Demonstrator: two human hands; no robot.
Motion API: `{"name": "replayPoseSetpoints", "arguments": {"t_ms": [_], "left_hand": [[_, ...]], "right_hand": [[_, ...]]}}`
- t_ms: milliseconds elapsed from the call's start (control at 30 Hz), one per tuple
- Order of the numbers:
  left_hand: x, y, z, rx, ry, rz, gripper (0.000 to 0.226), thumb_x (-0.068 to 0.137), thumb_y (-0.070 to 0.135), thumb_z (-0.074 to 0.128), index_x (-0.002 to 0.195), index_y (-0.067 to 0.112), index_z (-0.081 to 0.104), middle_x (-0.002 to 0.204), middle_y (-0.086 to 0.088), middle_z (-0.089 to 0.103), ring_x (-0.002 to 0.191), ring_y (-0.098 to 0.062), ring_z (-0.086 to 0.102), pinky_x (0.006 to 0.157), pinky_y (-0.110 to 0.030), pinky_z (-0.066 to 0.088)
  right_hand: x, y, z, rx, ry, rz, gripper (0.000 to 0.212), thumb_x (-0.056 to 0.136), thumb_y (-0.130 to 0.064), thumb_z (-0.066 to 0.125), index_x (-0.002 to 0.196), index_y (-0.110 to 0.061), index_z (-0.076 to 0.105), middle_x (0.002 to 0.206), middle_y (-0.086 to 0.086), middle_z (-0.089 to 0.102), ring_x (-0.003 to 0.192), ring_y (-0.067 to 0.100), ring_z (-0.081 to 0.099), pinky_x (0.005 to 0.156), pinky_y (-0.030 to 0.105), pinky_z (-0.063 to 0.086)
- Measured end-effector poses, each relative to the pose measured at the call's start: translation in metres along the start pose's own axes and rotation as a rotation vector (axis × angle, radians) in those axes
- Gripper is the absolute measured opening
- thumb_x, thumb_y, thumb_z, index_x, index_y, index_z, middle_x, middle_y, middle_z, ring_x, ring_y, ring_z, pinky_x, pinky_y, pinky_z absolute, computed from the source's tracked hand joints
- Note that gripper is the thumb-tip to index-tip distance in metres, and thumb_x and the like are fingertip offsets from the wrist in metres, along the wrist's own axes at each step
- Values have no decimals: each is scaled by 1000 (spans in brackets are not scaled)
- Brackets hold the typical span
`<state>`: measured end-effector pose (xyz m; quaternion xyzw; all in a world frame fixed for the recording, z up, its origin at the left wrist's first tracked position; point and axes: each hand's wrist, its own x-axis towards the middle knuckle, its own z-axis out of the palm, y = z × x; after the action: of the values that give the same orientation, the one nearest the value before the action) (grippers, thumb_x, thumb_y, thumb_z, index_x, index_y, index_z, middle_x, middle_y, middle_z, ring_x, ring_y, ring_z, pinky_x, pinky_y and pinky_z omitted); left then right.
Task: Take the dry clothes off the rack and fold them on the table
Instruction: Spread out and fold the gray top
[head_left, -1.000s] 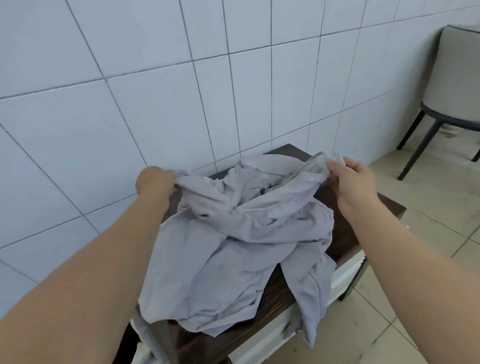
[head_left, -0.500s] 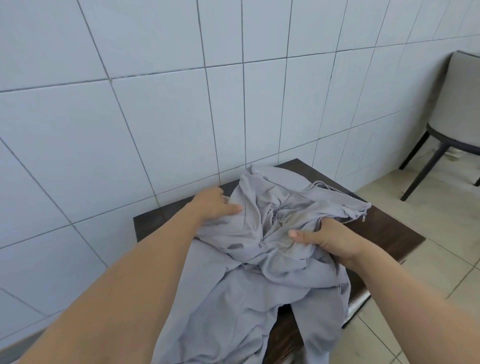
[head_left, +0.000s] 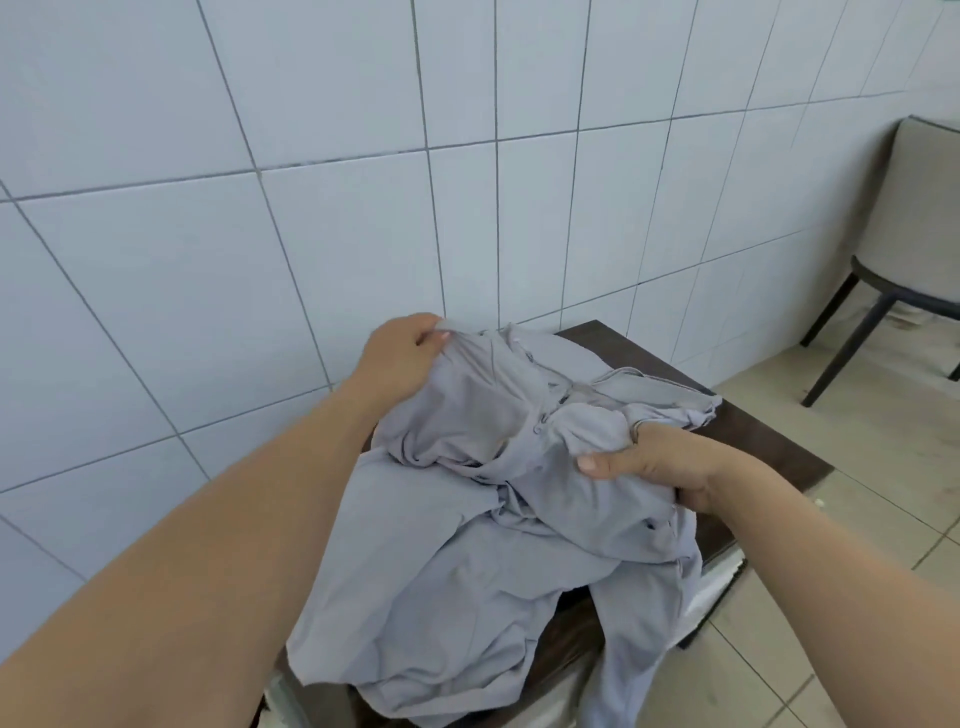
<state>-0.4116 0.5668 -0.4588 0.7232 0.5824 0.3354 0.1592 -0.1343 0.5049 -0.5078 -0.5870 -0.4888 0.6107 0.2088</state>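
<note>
A crumpled light grey shirt (head_left: 467, 561) with small buttons lies in a heap on the dark wooden table (head_left: 753, 431), one part hanging over the front right edge. My left hand (head_left: 400, 358) pinches the shirt's upper left edge and lifts it near the wall. My right hand (head_left: 654, 462) grips a bunched fold in the shirt's middle right, thumb on top. No drying rack is in view.
A white tiled wall (head_left: 363, 156) runs right behind the table. A grey padded chair (head_left: 914, 228) with dark legs stands at the far right on the beige tiled floor (head_left: 857, 545). The table has a white lower edge (head_left: 717, 587).
My left hand has moved up and back along the shirt's edge and now pinches and lifts it. My right hand keeps its hold on the bunched fold in the middle.
</note>
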Motion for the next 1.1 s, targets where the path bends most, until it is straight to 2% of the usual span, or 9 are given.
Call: {"name": "replayPoseSetpoints", "arguments": {"t_ms": [133,267,367,500,633,767,933,1000,1100], "left_hand": [[-4,42,-30,-111,117,53,27,101,18,43,92,-2,60,83,-9,57,78,-16,48,64,-21,33],[-17,82,-67,-313,163,43,25,100,24,47,94,6,64,90,-7,63,83,-17,54,75,-30,41],[-36,105,-109,-474,-29,18,12,92,29,63,89,19,70,90,5,70,85,-12,63,75,-24,49],[-63,140,-154,104,-306,50,37,68,33,81,94,8,72,91,-2,70,81,-18,63,68,-25,47],[-68,161,-190,450,246,-86,31,87,32,56,76,4,57,91,-16,59,81,-29,52,61,-29,33],[-85,180,-233,514,555,-212,8,88,5,45,84,5,51,92,-14,49,84,-32,50,70,-34,37],[-107,209,-245,-302,267,-396,29,101,16,33,77,8,47,50,-9,57,31,-11,49,35,-13,36],[-108,208,-246,-559,197,-430,36,104,27,28,98,3,54,63,-10,69,50,-14,66,41,-20,51],[-108,203,-242,-306,493,-200,34,100,19,35,121,3,56,96,-12,67,96,-29,67,61,-30,48]], "right_hand": [[-26,-18,4,3,-38,-38,56,67,-10,85,118,-8,62,108,12,72,102,31,68,92,47,53],[-59,-45,3,304,312,-274,25,75,-9,79,98,-6,69,85,6,75,75,19,71,62,27,55],[-96,-79,-13,370,473,-501,10,84,-4,69,90,-13,69,79,-2,71,74,15,66,65,23,50],[-150,-130,-19,129,670,-846,27,87,4,56,95,-20,65,83,-13,63,75,-3,57,60,8,42],[-187,-158,-13,-422,806,-1029,13,87,-6,63,96,-16,61,87,-6,58,76,2,53,66,11,39],[-192,-157,-10,-1234,1018,-536,6,86,-3,54,84,-9,55,80,7,45,85,31,53,67,32,39],[-206,-176,-2,-245,879,-410,18,91,1,39,76,-5,48,63,14,52,38,22,53,39,18,38],[-210,-185,-2,333,646,-505,20,99,-6,30,97,-6,49,65,14,61,42,22,61,33,22,46],[-216,-202,11,366,809,-881,40,90,-21,38,122,-6,57,97,11,67,81,22,64,65,32,56]]}}
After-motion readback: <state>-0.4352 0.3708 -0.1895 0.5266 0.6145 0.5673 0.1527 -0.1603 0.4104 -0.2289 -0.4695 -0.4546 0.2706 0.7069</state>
